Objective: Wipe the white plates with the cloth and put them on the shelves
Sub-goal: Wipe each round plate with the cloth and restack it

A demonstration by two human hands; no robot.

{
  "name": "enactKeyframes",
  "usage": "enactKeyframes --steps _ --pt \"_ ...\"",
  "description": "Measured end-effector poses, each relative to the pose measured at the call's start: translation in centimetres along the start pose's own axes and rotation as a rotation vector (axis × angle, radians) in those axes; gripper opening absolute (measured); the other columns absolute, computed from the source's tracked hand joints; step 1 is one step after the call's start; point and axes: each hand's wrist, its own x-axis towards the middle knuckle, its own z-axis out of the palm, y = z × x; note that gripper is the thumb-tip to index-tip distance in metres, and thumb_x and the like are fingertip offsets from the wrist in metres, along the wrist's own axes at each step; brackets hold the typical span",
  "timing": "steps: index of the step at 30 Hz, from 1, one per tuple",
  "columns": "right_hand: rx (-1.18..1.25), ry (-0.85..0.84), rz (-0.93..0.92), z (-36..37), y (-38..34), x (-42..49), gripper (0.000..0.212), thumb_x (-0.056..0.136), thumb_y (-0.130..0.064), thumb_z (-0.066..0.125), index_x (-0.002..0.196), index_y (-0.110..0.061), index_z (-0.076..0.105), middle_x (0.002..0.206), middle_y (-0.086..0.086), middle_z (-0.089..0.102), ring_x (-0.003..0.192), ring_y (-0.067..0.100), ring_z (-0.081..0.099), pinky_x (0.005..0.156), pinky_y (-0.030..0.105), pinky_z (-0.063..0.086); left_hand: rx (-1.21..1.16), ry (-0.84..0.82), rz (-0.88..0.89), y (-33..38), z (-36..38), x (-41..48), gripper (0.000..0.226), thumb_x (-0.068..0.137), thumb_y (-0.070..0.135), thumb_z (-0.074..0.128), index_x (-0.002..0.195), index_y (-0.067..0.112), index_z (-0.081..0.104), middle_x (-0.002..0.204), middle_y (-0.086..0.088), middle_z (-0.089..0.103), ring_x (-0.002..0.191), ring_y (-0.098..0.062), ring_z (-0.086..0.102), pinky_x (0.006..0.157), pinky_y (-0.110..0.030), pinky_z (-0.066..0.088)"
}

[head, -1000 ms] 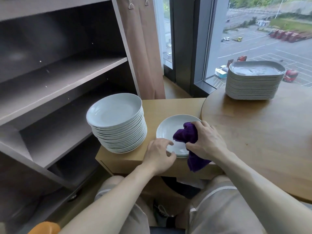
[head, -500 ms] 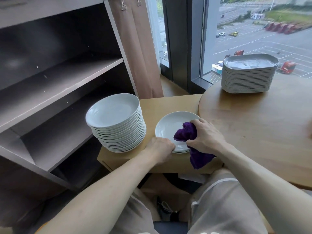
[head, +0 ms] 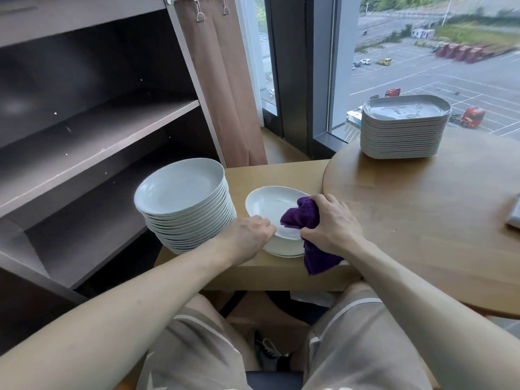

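Two hands worked one plate at the near edge of the low surface (head: 270, 173). The left hand (head: 247, 235) pinched the near-left rim of the top plate (head: 270, 204) — grip curled on the rim, fingertips hidden. The right hand (head: 329, 220) had its grip bunched round the purple cloth (head: 301, 218). The wad pressed on the plate's inside at its right, and a loose tail hung off the surface edge over the lap. The plate rested on a short stack (head: 281, 251) and looked tipped, not flat on the ones below.

Likely risks, as a judgement:
- A one-sided rim pinch could slip if the wiping hand pushed hard, and the plate could clatter onto the stack below or slide off the near edge.
- The hanging tail could snag the short stack and drag it toward the edge.
- The tall stack (head: 183, 204) stood just beside the left hand and leaned a little, so an elbow or the lifted plate could knock it on the way to the shelves (head: 98, 128).
- The shelves sat to the left behind that stack, so the carry would have to pass over or round it.

The far stack of squarish plates (head: 405, 128) sat well apart on the round surface (head: 422, 220) — no risk to it from this step.
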Motion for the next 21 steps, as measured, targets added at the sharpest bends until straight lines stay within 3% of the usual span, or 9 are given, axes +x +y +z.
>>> enactKeyframes --steps 7,11,12,14,15,21 --pt "0.023 -0.007 -0.02 0.4 -0.4 -0.3 0.067 0.069 -0.045 0.069 0.131 -0.038 0.045 0.116 -0.012 0.049 0.101 0.019 0.043 0.079 0.035 0.038 0.145 0.06 0.079 -1.4 -2.1 -1.5 0.006 0.099 0.012 0.051 0.099 0.016 0.056 0.097 -0.002 0.058 0.091 -0.019 0.054 0.06 -0.029 0.035" --pt "0.036 -0.014 -0.023 0.4 -0.6 -0.4 0.07 0.067 -0.047 0.068 0.133 -0.039 0.044 0.118 -0.011 0.05 0.1 0.018 0.042 0.079 0.035 0.038 0.343 0.138 0.192 -1.5 -4.7 -1.8 0.025 0.067 -0.002 0.073 0.068 0.018 0.06 0.063 0.002 0.055 0.057 -0.016 0.055 0.044 -0.026 0.033" --pt "0.046 -0.007 -0.019 0.4 -0.6 -0.4 0.07 0.068 -0.047 0.068 0.133 -0.038 0.045 0.118 -0.011 0.05 0.101 0.018 0.042 0.08 0.035 0.038 0.401 0.151 0.203 -1.6 -5.4 -1.9 0.027 0.063 -0.003 0.073 0.064 0.02 0.058 0.059 0.003 0.052 0.052 -0.016 0.052 0.047 -0.025 0.04" --pt "0.064 0.018 0.0 0.1 -0.5 -0.4 0.069 0.069 -0.045 0.069 0.134 -0.034 0.046 0.121 -0.008 0.051 0.101 0.02 0.043 0.082 0.036 0.039 0.477 0.182 0.223 -1.9 -6.0 -2.1 0.028 0.068 -0.007 0.065 0.065 0.021 0.058 0.057 0.004 0.051 0.05 -0.017 0.051 0.073 -0.029 0.055" --pt "0.068 0.038 0.014 0.0 -0.4 -0.3 0.069 0.07 -0.043 0.07 0.135 -0.032 0.046 0.121 -0.006 0.051 0.101 0.021 0.044 0.082 0.037 0.041 0.5 0.197 0.229 -2.1 -6.4 -2.3 0.03 0.072 -0.008 0.061 0.066 0.021 0.058 0.057 0.003 0.05 0.05 -0.019 0.05 0.085 -0.032 0.054" --pt "0.173 0.141 0.097 -0.6 -0.2 0.2 0.068 0.073 -0.04 0.074 0.134 -0.025 0.048 0.124 0.001 0.052 0.105 0.027 0.049 0.089 0.043 0.047 0.611 0.223 0.196 -4.0 -8.9 -4.0 0.029 0.076 -0.007 0.063 0.067 0.02 0.056 0.058 0.003 0.047 0.052 -0.021 0.049 0.093 -0.038 0.045"
